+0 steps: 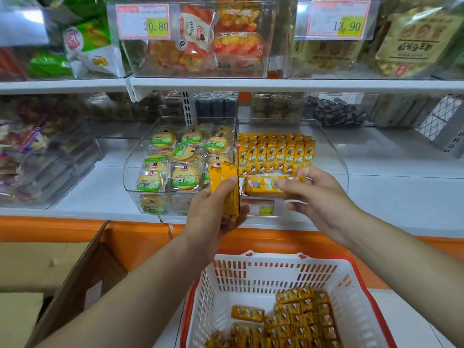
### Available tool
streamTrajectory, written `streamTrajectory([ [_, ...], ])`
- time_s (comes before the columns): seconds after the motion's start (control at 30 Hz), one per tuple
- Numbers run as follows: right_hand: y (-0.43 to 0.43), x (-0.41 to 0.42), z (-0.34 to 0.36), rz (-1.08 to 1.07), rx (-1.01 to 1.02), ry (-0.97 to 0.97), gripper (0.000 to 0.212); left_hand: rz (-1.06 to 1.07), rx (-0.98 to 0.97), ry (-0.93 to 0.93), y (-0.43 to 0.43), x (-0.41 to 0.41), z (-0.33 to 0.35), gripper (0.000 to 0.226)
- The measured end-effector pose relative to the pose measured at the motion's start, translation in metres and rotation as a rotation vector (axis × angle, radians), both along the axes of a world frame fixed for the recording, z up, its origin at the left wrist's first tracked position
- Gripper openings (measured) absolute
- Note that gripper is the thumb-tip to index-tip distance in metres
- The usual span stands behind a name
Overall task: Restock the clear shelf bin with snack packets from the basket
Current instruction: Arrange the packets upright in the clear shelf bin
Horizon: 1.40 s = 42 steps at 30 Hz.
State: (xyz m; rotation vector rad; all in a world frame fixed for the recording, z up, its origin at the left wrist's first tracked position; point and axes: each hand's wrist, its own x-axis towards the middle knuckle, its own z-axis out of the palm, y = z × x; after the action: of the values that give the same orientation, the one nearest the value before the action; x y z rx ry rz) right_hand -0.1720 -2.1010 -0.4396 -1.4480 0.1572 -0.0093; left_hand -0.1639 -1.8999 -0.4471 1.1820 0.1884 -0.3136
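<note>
My left hand (213,209) grips a small stack of yellow snack packets (226,189) upright, just in front of the shelf edge. My right hand (319,197) pinches one yellow packet (263,185) held sideways over the front lip of the clear shelf bin (334,156). Inside that bin, several yellow packets (275,153) stand in upright rows at the back. Below my arms sits the white basket with a red rim (251,277), holding several more yellow packets (301,317) on its floor.
A neighbouring clear bin (133,162) of round green-labelled biscuits stands to the left of the yellow-packet bin. Bins with price tags fill the upper shelf (251,84). An open cardboard box (62,285) stands at lower left. An orange base panel (138,244) runs below the shelf.
</note>
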Motion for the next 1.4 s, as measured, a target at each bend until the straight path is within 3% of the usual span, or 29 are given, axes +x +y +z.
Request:
streamTrajectory([
  [0.17, 0.019, -0.006, -0.009, 0.158, -0.053, 0.023, 0.04, -0.005, -0.075, -0.047, 0.001, 0.003, 0.004, 0.035],
  [0.27, 0.026, -0.009, -0.011, 0.212, -0.137, 0.011, 0.063, -0.004, -0.074, -0.072, 0.002, 0.004, 0.004, 0.033],
  [0.33, 0.025, -0.008, -0.009, 0.232, -0.144, -0.014, 0.071, -0.017, -0.035, -0.083, 0.004, 0.005, 0.004, 0.043],
  [0.47, 0.015, 0.0, -0.001, 0.223, -0.174, -0.106, 0.062, -0.025, 0.051, -0.078, 0.009, 0.011, 0.006, 0.052],
  [0.67, 0.001, 0.052, 0.005, -0.004, -0.449, -0.188, 0.05, -0.037, 0.189, -0.164, 0.024, 0.027, 0.006, 0.045],
  [0.8, -0.005, 0.106, -0.007, -0.051, -0.636, -0.213, 0.05, -0.033, 0.143, -0.122, 0.032, 0.038, 0.005, 0.07],
  [0.97, -0.003, 0.164, -0.026, -0.074, -0.956, -0.196, 0.048, -0.057, 0.029, -0.075, 0.041, 0.052, 0.001, 0.044],
  [1.27, 0.016, 0.214, -0.048, 0.055, -1.307, -0.178, 0.047, -0.048, 0.08, -0.101, 0.046, 0.067, -0.015, 0.048],
  [1.4, 0.015, 0.217, -0.044, 0.088, -1.36, -0.146, 0.046, -0.039, 0.07, -0.102, 0.047, 0.069, -0.018, 0.044],
])
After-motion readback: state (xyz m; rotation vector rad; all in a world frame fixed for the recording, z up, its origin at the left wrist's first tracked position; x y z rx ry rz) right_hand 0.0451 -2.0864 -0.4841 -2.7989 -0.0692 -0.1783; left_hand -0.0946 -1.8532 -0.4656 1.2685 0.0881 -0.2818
